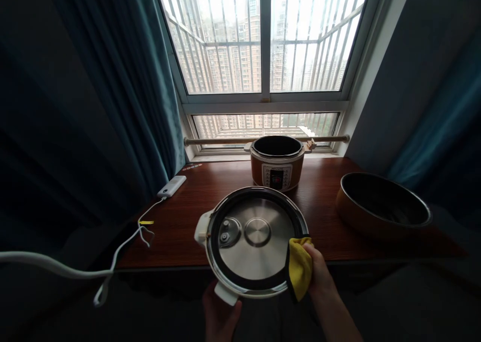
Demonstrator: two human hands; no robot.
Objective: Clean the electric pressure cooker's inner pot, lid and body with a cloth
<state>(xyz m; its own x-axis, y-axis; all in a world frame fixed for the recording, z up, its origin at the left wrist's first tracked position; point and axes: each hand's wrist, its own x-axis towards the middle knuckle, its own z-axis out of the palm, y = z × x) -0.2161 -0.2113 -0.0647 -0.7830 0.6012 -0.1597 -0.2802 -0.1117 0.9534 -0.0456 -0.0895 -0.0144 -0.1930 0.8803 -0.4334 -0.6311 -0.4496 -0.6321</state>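
Note:
A round pressure cooker lid is held up in front of the table's near edge, its steel underside and black sealing ring facing me. My left hand is closed around the white handle at the lid's lower left; some fingers are hidden behind it. At the lid's right rim, my right hand pinches a yellow cloth with dark edging, which lies against the rim. Beyond the lid stands the brown electric pressure cooker, uncovered, with a lit display on its front.
A large brown inner pot with a dark inside sits at the table's right. At the left lie a white power strip and a white cable hanging over the edge. Blue curtains flank the barred window behind the wooden table.

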